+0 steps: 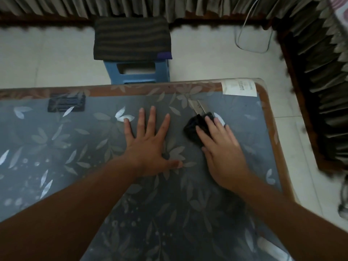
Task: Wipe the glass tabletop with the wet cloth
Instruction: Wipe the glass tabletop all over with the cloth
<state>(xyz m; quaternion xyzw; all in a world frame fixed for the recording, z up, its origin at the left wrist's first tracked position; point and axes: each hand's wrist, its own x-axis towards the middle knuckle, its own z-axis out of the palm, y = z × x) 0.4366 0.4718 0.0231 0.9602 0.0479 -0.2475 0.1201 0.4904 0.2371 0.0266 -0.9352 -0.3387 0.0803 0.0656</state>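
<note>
Right hand (224,153) presses flat-fingered on one dark crumpled cloth (194,129), far-right corner of floral glass tabletop (56,147) | left hand (150,147) flat, fingers spread

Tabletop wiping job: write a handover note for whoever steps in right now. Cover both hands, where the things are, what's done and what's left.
Left hand: flat on the tabletop, fingers spread, holding nothing.
Right hand: fingers laid over the cloth, pressing it onto the glass.
Cloth: bunched, dark, towards the far right corner, short of the white label.
Done: cannot tell; the dim picture shows no wet streaks to mark wiped areas.
Left: probably safest to treat the whole top as unwiped and work the cloth across it from this corner.
</note>
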